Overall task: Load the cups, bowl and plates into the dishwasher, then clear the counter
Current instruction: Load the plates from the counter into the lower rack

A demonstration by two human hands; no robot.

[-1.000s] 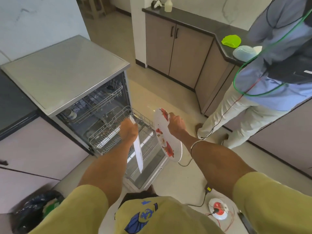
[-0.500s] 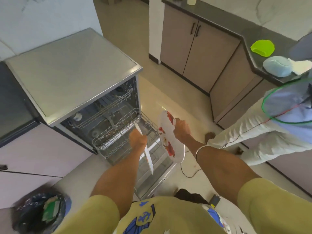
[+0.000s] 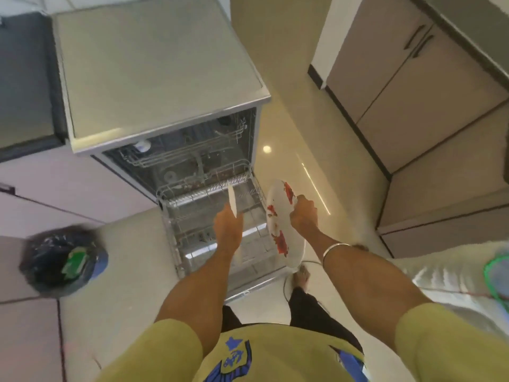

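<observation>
We reach both bare arms forward and down, yellow sleeves ending above the elbows. Our left hand (image 3: 228,226) is curled, its back toward us, pinching something thin held on edge above the knuckles. Our right hand (image 3: 304,216) is curled too, fingers wrapped round a rim at its left side. A thin bangle (image 3: 334,250) circles our right wrist.

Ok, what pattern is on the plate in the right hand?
White with red floral splashes, clearest in the head view: plate, held by the right hand.
</observation>
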